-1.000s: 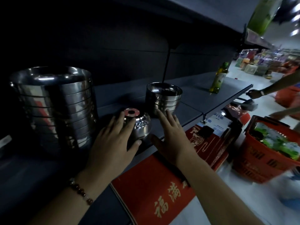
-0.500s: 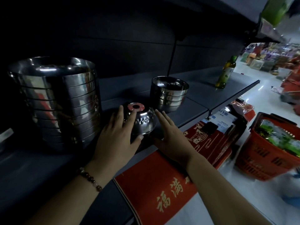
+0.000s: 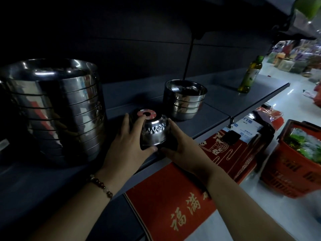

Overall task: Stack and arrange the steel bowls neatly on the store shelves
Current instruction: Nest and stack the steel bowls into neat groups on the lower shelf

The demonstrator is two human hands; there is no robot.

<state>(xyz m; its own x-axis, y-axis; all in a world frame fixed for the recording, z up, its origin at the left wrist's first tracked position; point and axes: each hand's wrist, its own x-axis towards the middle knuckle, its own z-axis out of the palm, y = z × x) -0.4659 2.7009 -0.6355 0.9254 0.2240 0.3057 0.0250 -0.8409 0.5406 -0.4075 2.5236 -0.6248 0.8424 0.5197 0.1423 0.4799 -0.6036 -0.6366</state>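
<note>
The upturned small bowl [image 3: 153,130] sat near the shelf [image 3: 217,101] front edge, between the tall stack [image 3: 55,108] at left and the short stack [image 3: 185,100] farther right. The left hand [image 3: 129,141] and right hand [image 3: 180,146] cupped its sides — light, stiff, slick steel, best gripped low by the rim. Its rim was lost in shadow.

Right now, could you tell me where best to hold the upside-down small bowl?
By its flared sides, one hand from each side. The small bowl sits upside down, so its rim lies against the shelf; the left hand and right hand already flank it.
</note>
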